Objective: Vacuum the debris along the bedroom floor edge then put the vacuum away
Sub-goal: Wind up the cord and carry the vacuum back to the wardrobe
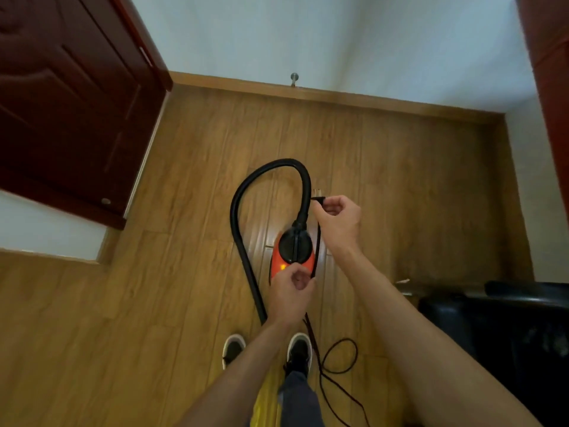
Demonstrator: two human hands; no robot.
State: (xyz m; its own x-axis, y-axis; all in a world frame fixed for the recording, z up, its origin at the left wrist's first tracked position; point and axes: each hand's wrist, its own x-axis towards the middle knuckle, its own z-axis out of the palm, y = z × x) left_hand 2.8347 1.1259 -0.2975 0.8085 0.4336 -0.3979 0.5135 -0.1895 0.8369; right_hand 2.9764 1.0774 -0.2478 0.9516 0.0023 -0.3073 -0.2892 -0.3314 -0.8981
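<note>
Both hands (308,251) gripping cord (317,241), orange vacuum (291,257) partly hidden

The vacuum (292,252) sits on the floor (191,211) just ahead of the left hand's fingers (294,277), its hose (243,195) looping forward and back down their left side. The plug (318,200) is pinched in the right hand's fingertips (331,208), beside the hose, with the cord (317,241) running down between both hands. Behind the fingers stand two shoes (297,351), cord coiled to their right.
</note>
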